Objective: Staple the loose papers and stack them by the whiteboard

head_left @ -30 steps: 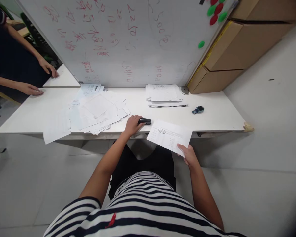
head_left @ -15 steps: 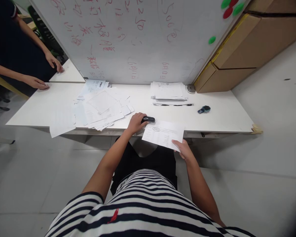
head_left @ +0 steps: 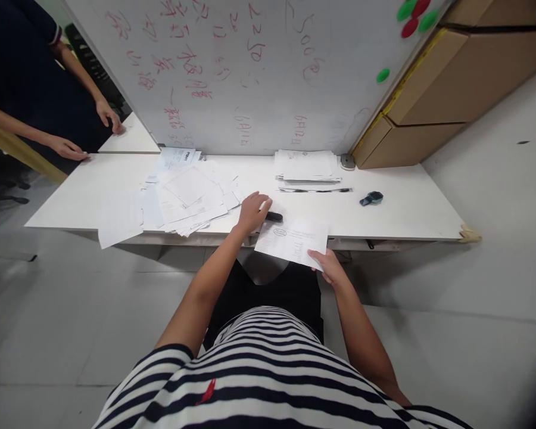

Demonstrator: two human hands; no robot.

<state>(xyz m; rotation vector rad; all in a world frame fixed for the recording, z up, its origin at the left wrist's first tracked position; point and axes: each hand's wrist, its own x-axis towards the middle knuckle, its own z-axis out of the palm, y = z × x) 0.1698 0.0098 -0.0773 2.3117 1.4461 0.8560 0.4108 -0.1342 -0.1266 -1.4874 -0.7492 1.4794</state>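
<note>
My left hand (head_left: pixel 252 213) is closed over the left end of a black stapler (head_left: pixel 274 217) near the desk's front edge. The hand hides the rest of the stapler. White paper sheets (head_left: pixel 290 241) with print and an oval mark sit just in front of the stapler, their far left part close against it. Whether the paper is between the stapler's jaws I cannot tell. My right hand (head_left: pixel 331 267) pinches the paper at its near right corner, thumb on top, beyond the desk edge.
Loose papers (head_left: pixel 190 199) spread over the desk's left part, one overhanging the front edge. A paper stack (head_left: pixel 306 165) and a dark watch-like item (head_left: pixel 371 198) lie to the right. Behind stand a whiteboard (head_left: pixel 268 77) and cardboard boxes (head_left: pixel 402 143). Another person's hands (head_left: pixel 67 148) rest at the far left.
My left hand has shifted slightly up and over the stapler, covering more of it. My right hand and the paper have moved a little to the left.
</note>
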